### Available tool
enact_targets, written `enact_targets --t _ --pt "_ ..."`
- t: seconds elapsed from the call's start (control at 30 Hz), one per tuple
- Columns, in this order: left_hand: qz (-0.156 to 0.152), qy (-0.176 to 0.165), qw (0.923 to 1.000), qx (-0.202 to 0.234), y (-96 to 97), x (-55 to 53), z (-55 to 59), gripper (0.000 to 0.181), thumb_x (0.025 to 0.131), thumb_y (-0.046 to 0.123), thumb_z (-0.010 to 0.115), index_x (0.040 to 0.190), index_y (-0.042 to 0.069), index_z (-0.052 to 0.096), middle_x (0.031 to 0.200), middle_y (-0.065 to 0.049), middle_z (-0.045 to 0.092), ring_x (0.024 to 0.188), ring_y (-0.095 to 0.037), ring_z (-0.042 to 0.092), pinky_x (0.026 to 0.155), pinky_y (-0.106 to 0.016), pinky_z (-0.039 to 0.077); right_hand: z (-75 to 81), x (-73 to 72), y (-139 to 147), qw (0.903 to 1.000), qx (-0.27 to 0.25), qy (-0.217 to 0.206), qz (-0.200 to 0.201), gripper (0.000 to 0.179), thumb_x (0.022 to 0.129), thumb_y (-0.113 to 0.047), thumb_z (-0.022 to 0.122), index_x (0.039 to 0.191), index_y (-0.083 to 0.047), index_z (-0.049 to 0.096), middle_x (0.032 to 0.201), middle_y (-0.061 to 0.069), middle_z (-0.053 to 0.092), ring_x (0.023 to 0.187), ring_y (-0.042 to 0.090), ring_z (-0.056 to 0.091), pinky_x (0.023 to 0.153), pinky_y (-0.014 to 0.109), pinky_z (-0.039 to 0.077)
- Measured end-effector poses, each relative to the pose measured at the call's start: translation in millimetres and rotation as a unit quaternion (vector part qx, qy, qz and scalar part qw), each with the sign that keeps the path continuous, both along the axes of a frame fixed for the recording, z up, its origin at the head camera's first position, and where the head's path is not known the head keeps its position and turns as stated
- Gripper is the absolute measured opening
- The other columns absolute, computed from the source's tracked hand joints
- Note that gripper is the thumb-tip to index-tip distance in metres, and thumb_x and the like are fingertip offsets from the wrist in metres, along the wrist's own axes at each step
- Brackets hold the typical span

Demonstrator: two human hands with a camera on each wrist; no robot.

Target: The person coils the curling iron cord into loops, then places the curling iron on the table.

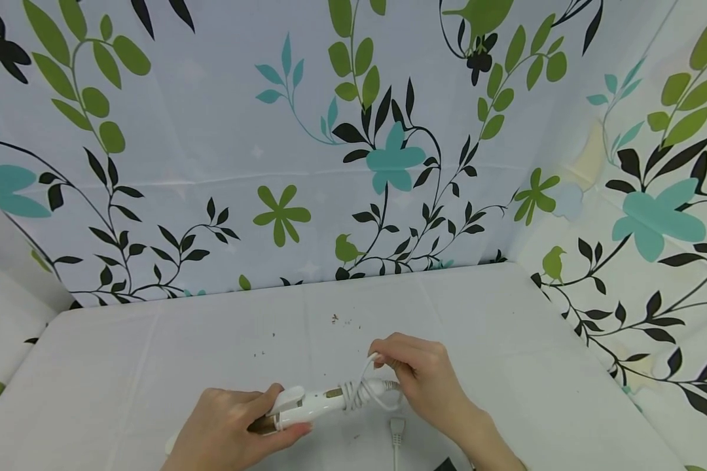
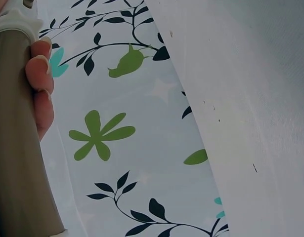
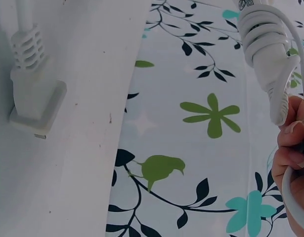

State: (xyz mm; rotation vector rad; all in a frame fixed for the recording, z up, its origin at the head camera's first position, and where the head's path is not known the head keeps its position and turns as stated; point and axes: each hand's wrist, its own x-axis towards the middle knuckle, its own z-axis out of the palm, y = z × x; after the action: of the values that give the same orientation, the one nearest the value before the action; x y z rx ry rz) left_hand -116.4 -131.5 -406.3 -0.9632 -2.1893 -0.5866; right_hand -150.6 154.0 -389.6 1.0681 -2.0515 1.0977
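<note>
A white curling iron with a brownish-gold barrel lies across the person's left hand, whose fingers and thumb grip it near the clamp. White cord is wound in several turns round the handle end. The right hand pinches a loose stretch of that cord just beyond the handle's tip, in the head view and at the right edge of the right wrist view. Below the right hand, the white plug rests on the table, its cord running toward the near edge.
The white tabletop carries small dark specks beyond the hands. Leaf-patterned cloth walls the back and sides. At the near edge, a small black corner of something shows.
</note>
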Motion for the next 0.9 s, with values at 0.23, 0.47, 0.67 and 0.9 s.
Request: enact_targets --t 0.23,0.47,0.67,0.9 --pt "-0.008 0.012 0.9999 0.009 1.7 0.1 0.5 0.051 0.093 0.066 0.053 0.079 0.018 0.064 0.049 0.020 0.038 0.048 0.015 0.021 0.047 -0.002 0.016 -1.4 -1.3 4.3 0.9990 0.002 -0.042 -0.013 0.053 0.071 0.034 0.050 0.092 -0.010 0.072 0.078 -0.003 0.069 0.069 0.005 0.065 0.066 0.014 0.052" --pt "0.000 0.018 0.9998 -0.003 3.1 -0.2 0.2 0.054 0.094 0.067 0.050 0.078 0.018 0.065 0.049 0.020 0.034 0.049 0.014 0.018 0.047 -0.003 0.013 -2.5 -2.8 5.4 0.9988 0.002 -0.050 -0.003 0.054 0.071 0.034 0.050 0.093 -0.011 0.072 0.078 -0.003 0.069 0.070 0.005 0.065 0.066 0.015 0.052" --pt "-0.016 0.014 0.9998 -0.004 5.3 -0.2 -0.8 0.050 0.095 0.065 0.050 0.078 0.019 0.060 0.050 0.021 0.030 0.050 0.014 0.015 0.047 -0.004 0.012 -2.2 -2.2 4.3 0.9988 -0.001 -0.048 -0.007 0.052 0.074 0.032 0.054 0.095 -0.012 0.072 0.080 -0.002 0.071 0.069 0.006 0.065 0.064 0.013 0.049" --pt "-0.042 -0.015 0.9990 -0.002 8.6 2.4 -1.4 0.047 0.091 0.061 0.062 0.075 0.017 0.066 0.050 0.021 0.036 0.050 0.016 0.019 0.047 -0.002 0.016 -1.6 -1.9 1.9 0.9990 -0.004 -0.044 0.006 0.024 0.082 0.008 0.073 0.093 -0.013 0.072 0.078 -0.004 0.068 0.059 -0.001 0.043 0.055 0.009 0.039"
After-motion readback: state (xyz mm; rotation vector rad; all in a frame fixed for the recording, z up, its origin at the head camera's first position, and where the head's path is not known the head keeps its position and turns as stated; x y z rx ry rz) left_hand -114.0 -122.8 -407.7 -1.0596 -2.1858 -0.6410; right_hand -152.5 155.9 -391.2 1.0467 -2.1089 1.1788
